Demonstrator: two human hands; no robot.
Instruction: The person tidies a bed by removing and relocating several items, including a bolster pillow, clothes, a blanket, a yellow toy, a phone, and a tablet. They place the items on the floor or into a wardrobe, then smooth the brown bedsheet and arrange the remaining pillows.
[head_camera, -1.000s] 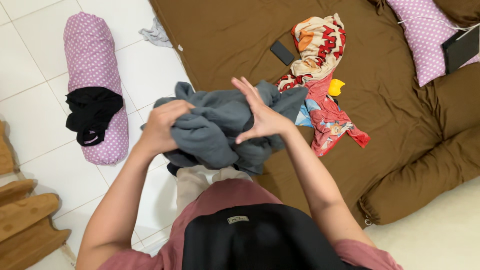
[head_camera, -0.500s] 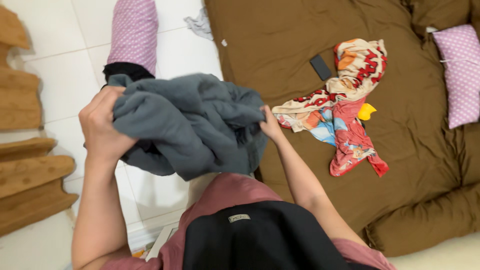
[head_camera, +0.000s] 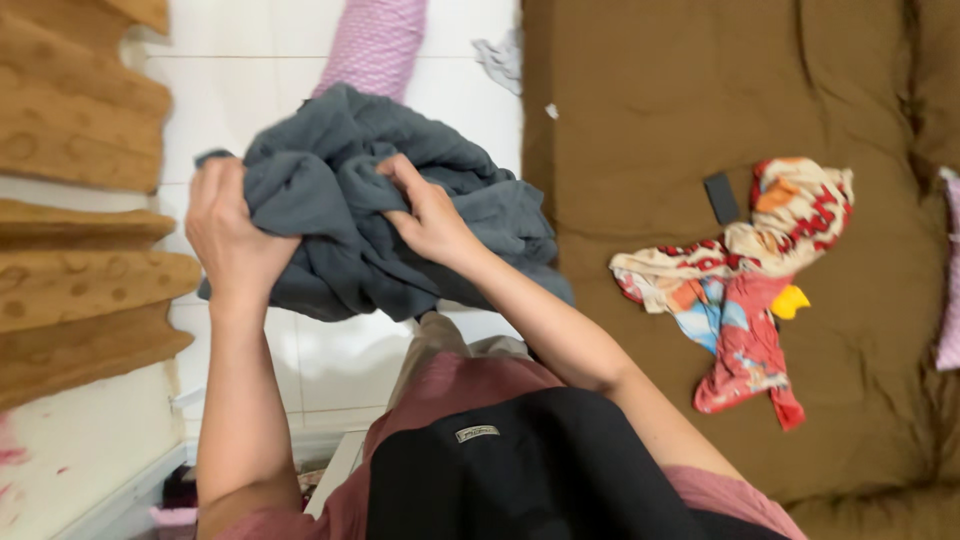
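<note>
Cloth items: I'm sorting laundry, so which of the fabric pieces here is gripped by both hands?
The grey garment, bunched between the left hand and right hand above the tiled floor. The colourful patterned cloth lies untouched on the brown bedding.

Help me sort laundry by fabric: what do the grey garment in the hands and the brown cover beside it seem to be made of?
The grey garment, bunched in the left hand and right hand, looks like soft matte knit, perhaps fleece or cotton jersey: thick rounded folds, no sheen. The brown cover looks like smooth matte woven cloth over padding: shallow wrinkles and puffy dimples. Exact fibres cannot be told.
</note>
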